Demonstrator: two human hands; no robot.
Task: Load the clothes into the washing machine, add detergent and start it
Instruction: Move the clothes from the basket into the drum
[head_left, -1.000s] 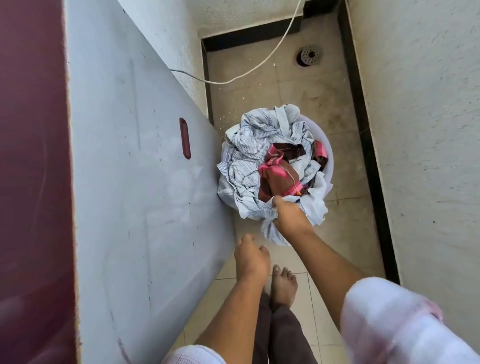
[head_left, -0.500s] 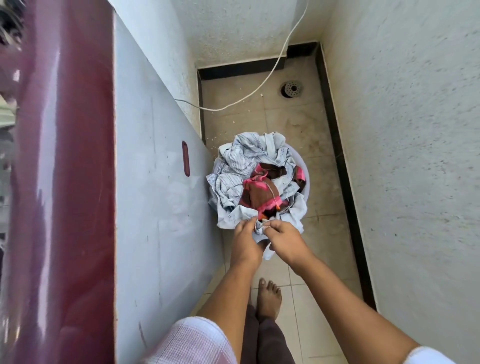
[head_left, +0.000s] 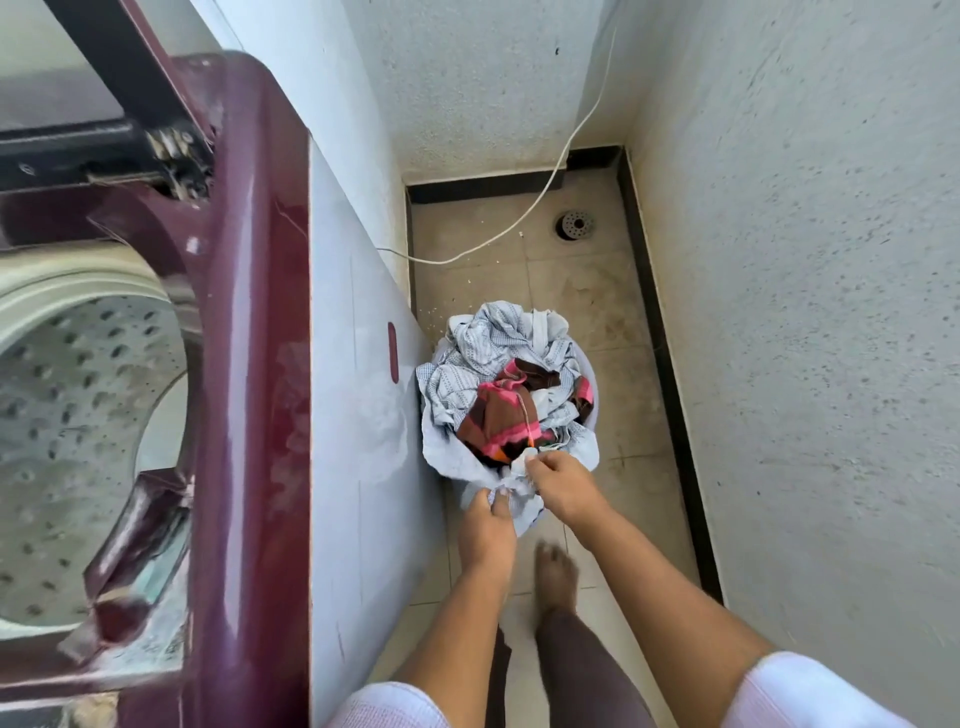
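Washer (head_left: 249, 364) on left, drum (head_left: 67, 415) exposed; basket (head_left: 593, 400) on floor (head_left: 597, 312) just beside it, heaped with clothes (head_left: 498, 415) (cable (head_left: 545, 187), drain (head_left: 575, 226) beyond), left hand (head_left: 485, 530) and right hand (head_left: 563, 486) each pinching clothes at near rim.

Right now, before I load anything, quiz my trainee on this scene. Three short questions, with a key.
1. True or false: the drum of the washing machine is packed with clothes.
2. What do the left hand and right hand grip? A) detergent bottle B) pale cloth C) broom
3. Fill in: the tub of clothes stands on the ___.
Key: 1 false; 2 B; 3 floor.
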